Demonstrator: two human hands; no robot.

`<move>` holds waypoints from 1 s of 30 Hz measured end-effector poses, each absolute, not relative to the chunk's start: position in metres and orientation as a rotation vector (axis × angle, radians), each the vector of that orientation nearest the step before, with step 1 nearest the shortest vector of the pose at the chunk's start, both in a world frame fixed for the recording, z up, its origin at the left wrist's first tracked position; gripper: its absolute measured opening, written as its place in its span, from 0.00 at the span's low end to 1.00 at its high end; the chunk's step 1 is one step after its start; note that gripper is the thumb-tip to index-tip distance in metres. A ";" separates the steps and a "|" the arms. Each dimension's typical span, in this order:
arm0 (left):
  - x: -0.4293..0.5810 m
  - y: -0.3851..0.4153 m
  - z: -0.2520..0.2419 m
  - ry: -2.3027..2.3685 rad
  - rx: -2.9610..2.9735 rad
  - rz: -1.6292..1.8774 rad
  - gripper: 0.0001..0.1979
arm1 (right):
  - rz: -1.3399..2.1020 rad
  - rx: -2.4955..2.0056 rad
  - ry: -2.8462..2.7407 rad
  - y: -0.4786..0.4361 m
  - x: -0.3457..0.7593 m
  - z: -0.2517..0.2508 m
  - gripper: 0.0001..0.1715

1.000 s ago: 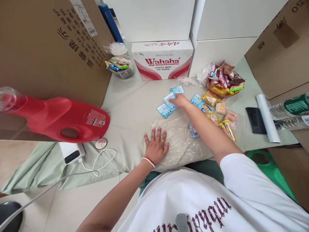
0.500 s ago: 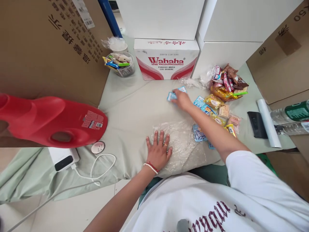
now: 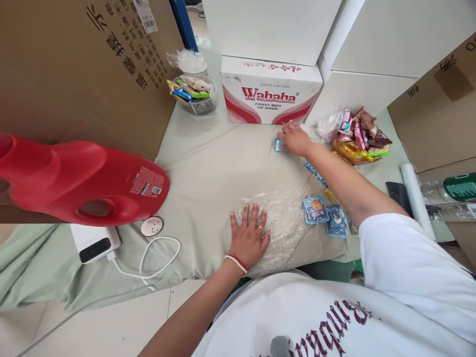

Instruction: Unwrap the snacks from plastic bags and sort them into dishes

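Note:
My left hand [image 3: 249,237] lies flat with fingers spread on a sheet of clear crinkled plastic [image 3: 288,230] near the front edge. Farther out, my right hand [image 3: 295,139] is curled over a small blue snack packet [image 3: 279,145], just before the Wahaha box. The hand hides most of that packet. Two more blue snack packets, one with an orange picture [image 3: 316,209] and a darker blue one [image 3: 337,221], lie right of the plastic sheet. Another blue packet [image 3: 315,173] and some yellow-wrapped snacks are partly under my right forearm.
The white-and-red Wahaha box [image 3: 271,94] stands at the back. A heap of wrapped snacks [image 3: 360,139] sits at right, a clear tub of snacks [image 3: 197,96] at back left. A large red jug [image 3: 85,181], a white power bank [image 3: 94,243] with cable and a white roll [image 3: 416,201] flank the cloth.
My view has shifted, so most things appear farther right. My right hand has moved slightly toward the box, its forearm now covering more snacks. My left hand stays flat on the plastic.

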State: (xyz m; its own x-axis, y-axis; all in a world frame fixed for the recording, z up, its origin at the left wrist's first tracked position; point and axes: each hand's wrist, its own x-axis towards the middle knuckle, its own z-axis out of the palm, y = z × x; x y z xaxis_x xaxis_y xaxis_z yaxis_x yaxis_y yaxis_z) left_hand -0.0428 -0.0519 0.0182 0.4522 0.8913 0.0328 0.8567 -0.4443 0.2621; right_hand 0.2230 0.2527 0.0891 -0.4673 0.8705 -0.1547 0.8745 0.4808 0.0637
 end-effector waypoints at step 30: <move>-0.050 -0.032 0.025 1.688 2.406 -0.015 0.43 | -0.708 0.868 2.674 0.052 0.158 0.083 0.15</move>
